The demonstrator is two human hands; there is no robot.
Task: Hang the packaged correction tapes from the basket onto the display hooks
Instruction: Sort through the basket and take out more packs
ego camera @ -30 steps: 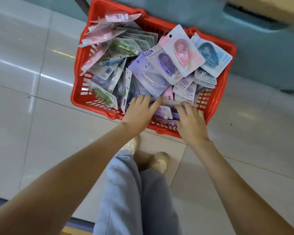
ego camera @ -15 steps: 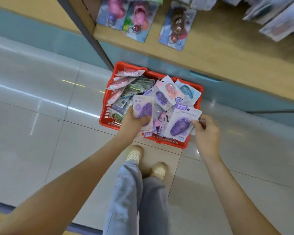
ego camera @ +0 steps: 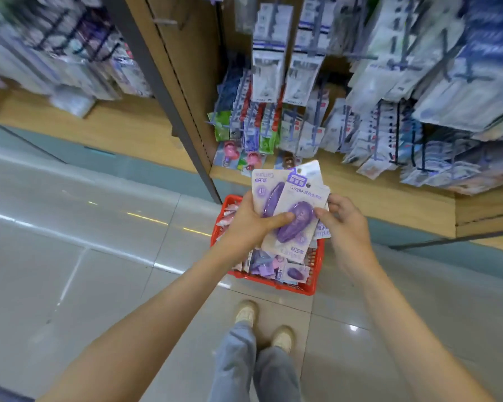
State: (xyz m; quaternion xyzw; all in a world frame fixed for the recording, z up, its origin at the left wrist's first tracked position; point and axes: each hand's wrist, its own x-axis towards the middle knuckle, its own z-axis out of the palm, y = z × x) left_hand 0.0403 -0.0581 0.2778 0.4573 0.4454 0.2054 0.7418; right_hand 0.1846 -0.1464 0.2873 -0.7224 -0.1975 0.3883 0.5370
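Purple-blister correction tape packs fanned; left hand grips them, right hand pinches edge.

Retail shop. Packaged goods hang on display hooks along wooden shelving. A red basket stands on tiled floor.

Both bare forearms reached forward and converged on the packaged correction tapes, wrists nearly straight. The left grip held the tapes from their left side, thumb curled across the front. The right grip sat at their right edge, fingertips pinching the front packet, knuckles upward.
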